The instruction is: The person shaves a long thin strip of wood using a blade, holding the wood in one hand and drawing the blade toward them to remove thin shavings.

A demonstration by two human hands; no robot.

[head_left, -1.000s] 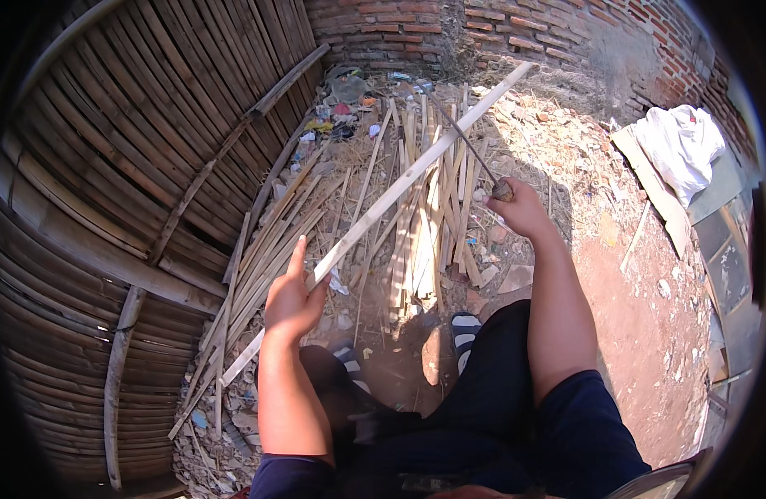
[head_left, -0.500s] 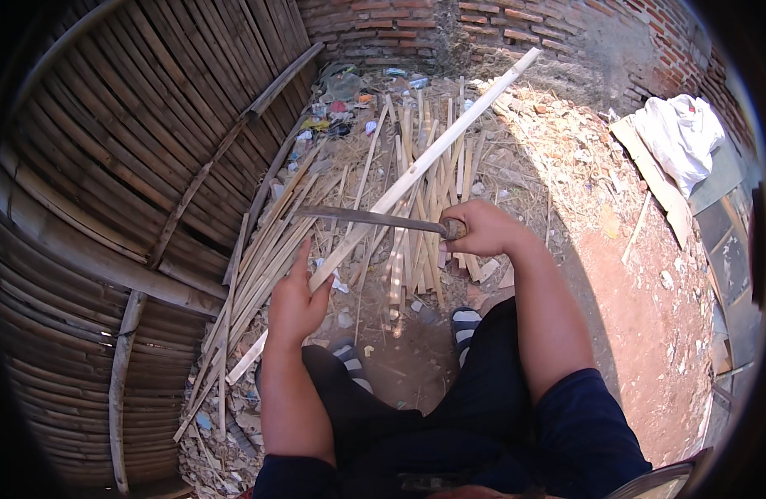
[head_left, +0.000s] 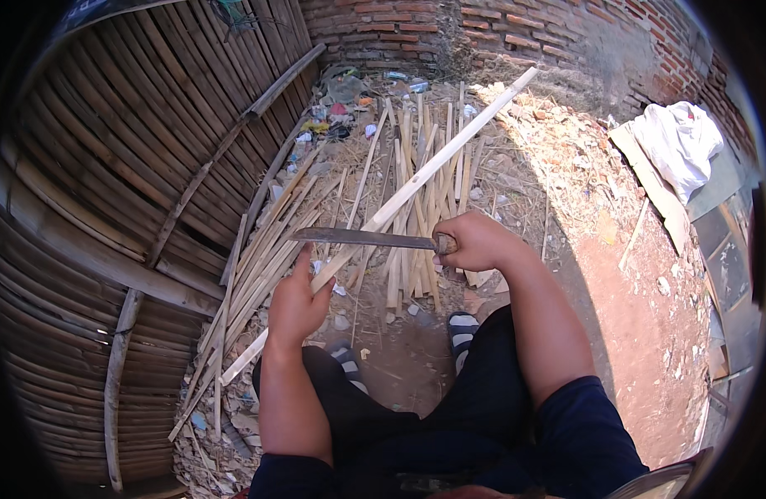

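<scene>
A long, pale bamboo strip (head_left: 437,162) slants from the lower left to the upper right in front of me. My left hand (head_left: 298,309) grips it near its lower part, with the index finger pointing up toward the blade. In my right hand (head_left: 476,239) is the handle of a machete (head_left: 362,238), fingers wrapped round it. The long dark blade points left and lies across the strip just beyond my left hand. Where the palm of my left hand meets the strip is hidden.
Many split bamboo strips (head_left: 416,200) lie on the littered ground ahead, and more (head_left: 270,241) lie along the slatted bamboo wall (head_left: 183,100) at left. A brick wall (head_left: 383,29) closes the far side. At right rest a white sack (head_left: 678,141) and boards (head_left: 653,183).
The machete and my right hand have shifted slightly nearer and left, the blade tilting a little. The strip's far end has dipped somewhat, while my left hand keeps its hold.
</scene>
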